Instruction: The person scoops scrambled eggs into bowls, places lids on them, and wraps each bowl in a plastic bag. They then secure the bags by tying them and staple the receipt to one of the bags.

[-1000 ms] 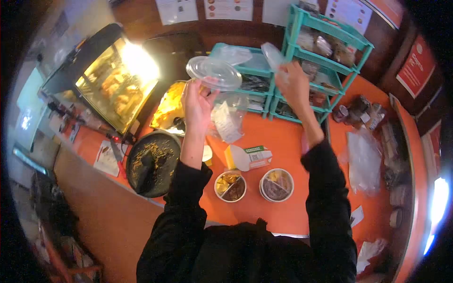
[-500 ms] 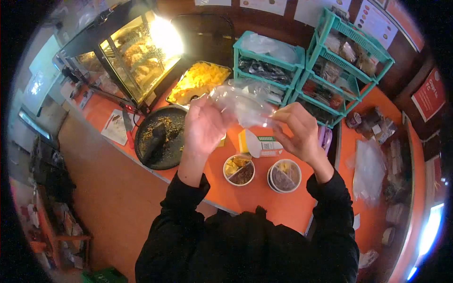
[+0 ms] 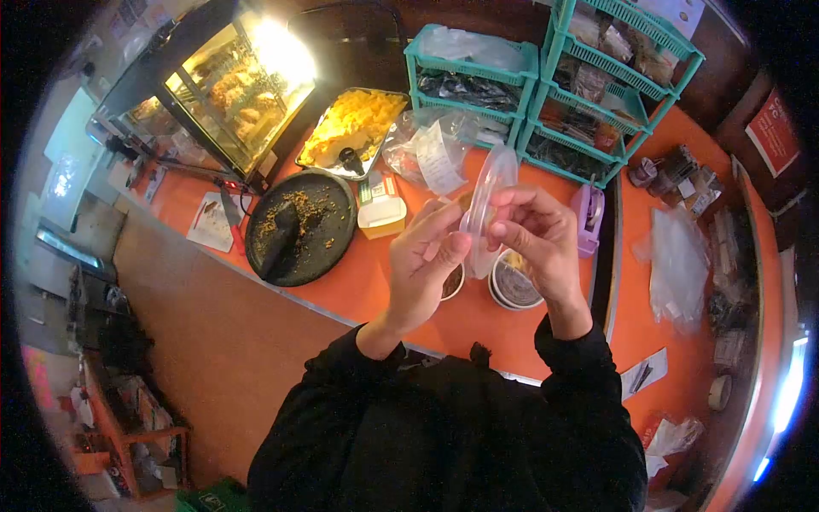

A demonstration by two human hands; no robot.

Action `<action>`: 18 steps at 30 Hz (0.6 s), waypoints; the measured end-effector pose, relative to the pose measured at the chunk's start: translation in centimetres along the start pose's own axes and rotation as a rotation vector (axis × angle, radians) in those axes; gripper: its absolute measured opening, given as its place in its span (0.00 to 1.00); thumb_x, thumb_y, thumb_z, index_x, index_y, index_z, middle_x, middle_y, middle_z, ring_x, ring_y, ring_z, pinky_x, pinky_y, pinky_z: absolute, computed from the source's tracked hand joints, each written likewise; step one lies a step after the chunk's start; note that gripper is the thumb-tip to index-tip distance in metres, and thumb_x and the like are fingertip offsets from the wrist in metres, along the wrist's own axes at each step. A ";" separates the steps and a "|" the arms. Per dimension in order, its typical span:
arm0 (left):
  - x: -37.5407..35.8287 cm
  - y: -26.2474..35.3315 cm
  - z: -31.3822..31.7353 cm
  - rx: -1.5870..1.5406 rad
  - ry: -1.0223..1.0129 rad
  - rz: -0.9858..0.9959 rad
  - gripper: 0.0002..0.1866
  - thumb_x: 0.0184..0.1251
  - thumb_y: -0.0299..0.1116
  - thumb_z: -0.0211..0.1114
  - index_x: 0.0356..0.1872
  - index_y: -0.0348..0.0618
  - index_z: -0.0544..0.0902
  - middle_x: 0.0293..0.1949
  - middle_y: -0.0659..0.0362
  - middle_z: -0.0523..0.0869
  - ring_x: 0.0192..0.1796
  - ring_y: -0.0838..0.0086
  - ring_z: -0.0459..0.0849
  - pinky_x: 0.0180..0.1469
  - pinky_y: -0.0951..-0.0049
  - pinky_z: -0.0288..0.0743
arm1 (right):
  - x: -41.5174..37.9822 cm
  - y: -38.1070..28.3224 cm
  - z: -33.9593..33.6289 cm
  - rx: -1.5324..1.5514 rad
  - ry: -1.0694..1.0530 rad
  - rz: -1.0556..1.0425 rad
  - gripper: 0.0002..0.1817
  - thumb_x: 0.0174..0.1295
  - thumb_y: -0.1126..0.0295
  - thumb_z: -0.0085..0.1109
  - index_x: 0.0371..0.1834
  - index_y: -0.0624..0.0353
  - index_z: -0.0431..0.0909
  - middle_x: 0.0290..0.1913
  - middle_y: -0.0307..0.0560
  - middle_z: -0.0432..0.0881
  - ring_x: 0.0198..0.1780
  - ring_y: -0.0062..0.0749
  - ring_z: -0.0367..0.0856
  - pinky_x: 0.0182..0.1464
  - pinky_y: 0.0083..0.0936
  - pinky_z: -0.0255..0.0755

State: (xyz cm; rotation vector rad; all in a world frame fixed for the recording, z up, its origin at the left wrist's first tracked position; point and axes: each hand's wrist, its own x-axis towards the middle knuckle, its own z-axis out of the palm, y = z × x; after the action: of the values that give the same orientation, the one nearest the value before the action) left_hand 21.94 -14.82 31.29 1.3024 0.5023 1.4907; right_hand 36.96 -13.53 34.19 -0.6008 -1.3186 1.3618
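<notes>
Clear round plastic lids [image 3: 489, 192], seen nearly edge-on and seemingly stacked, are held up between my two hands. My left hand [image 3: 424, 264] pinches their left side, and my right hand [image 3: 546, 243] grips the right side with thumb and fingers. Below them on the orange counter is a round divided tub [image 3: 514, 286] with food in its compartments, partly covered by my right hand. Mostly hidden behind my left hand, a second tub [image 3: 454, 283] shows only its dark contents and rim.
Left stand a black stone mortar [image 3: 337, 226], a knife [image 3: 232, 224] and a lit food warmer [image 3: 235, 102]. Behind are a tray of yellow food [image 3: 354, 128], an open carton [image 3: 381, 213] and a plastic bag [image 3: 435, 154]. Teal basket racks [image 3: 589, 94] and a purple tape dispenser [image 3: 588, 218] stand right.
My hands have come closer together and lower, turning the clear plastic from spread out to edge-on lids. The view has shifted, and the carton now shows left of my hands.
</notes>
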 end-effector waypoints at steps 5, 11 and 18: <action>-0.4 2.5 0.8 -0.247 0.026 -0.106 0.11 0.59 0.27 0.58 0.41 0.31 0.73 0.37 0.56 0.77 0.40 0.76 0.76 0.44 0.77 0.68 | -0.9 0.1 0.9 -0.020 0.014 -0.010 0.12 0.50 0.81 0.58 0.38 0.65 0.72 0.30 0.39 0.75 0.29 0.18 0.74 0.33 0.15 0.70; -0.6 2.3 -0.2 -0.128 -0.056 -0.027 0.09 0.59 0.28 0.58 0.36 0.32 0.74 0.33 0.58 0.79 0.36 0.79 0.76 0.41 0.79 0.68 | -1.2 1.2 1.2 -0.085 -0.044 -0.112 0.11 0.50 0.81 0.58 0.37 0.64 0.73 0.33 0.38 0.73 0.32 0.17 0.73 0.34 0.13 0.69; -1.1 2.2 -0.4 -0.057 -0.007 -0.046 0.09 0.58 0.29 0.59 0.35 0.33 0.74 0.31 0.61 0.75 0.33 0.81 0.74 0.35 0.82 0.68 | -1.7 1.4 1.6 0.005 -0.041 -0.118 0.11 0.50 0.78 0.60 0.36 0.64 0.72 0.35 0.39 0.71 0.32 0.17 0.72 0.34 0.12 0.67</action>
State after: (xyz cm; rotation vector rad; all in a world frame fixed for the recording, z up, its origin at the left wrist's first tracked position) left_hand 20.54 -16.49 32.47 1.2437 0.4792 1.4516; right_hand 35.48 -15.36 32.82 -0.4862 -1.3618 1.2865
